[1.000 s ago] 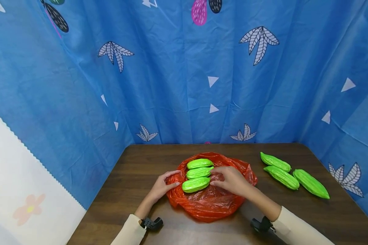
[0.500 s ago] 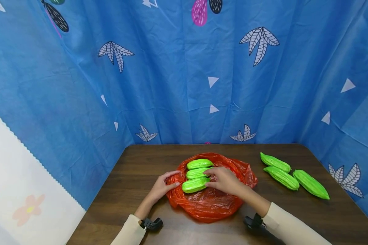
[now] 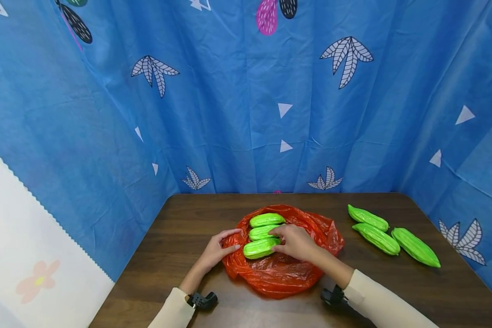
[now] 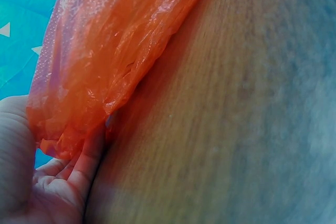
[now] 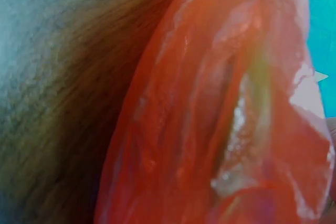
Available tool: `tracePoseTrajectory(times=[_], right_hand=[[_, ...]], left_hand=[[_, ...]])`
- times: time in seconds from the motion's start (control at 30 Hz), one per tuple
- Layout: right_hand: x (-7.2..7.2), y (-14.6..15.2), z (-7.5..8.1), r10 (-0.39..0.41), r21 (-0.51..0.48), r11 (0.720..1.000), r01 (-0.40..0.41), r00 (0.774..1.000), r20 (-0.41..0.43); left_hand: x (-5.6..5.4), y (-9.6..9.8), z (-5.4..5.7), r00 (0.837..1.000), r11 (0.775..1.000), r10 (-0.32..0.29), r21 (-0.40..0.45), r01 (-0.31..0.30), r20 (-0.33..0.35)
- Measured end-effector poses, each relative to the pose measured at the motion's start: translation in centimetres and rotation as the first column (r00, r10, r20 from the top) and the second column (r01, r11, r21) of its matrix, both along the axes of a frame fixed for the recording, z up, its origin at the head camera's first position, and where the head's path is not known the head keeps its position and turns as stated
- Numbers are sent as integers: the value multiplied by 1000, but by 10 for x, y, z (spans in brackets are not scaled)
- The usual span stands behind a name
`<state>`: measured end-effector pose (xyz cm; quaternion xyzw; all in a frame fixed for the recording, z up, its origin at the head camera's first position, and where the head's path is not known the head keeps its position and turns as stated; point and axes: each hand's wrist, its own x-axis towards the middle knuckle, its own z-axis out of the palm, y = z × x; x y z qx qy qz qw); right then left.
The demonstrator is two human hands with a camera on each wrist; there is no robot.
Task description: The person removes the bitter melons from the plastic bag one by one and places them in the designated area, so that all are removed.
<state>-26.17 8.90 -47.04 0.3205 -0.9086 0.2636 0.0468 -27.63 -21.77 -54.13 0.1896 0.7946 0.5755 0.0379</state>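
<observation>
A red plastic bag (image 3: 276, 280) lies opened out on the table, its rim rolled down. Inside it three bright green bitter gourds sit in a row: a back one (image 3: 266, 219), a middle one (image 3: 257, 233) and a front one (image 3: 255, 249). My left hand (image 3: 215, 251) holds the bag's left rim, thumb on one side and fingers (image 4: 86, 163) on the other in the left wrist view. My right hand (image 3: 298, 242) reaches over the bag and grips the front gourd's right end between thumb and fingers. In the right wrist view the bag wall (image 5: 168, 145) hides most of this.
Three more bitter gourds lie at the table's right: one at the back (image 3: 368, 217), one beside it (image 3: 377, 238) and one further right (image 3: 416, 247). A blue patterned curtain (image 3: 229, 114) hangs behind the dark wooden table (image 3: 180, 218).
My right hand has moved a little left over the bag, its fingers now further over the gourds' right ends. The front gourd has shifted slightly left. My left hand stays at the rim.
</observation>
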Motion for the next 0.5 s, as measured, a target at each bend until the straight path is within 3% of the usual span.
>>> tracePoseTrajectory(times=[0.5], right_hand=[[-1, -3, -5, 3, 37, 999, -3, 1000, -2]], left_hand=[[-2, 0, -1, 1000, 1000, -3, -15, 3, -16]])
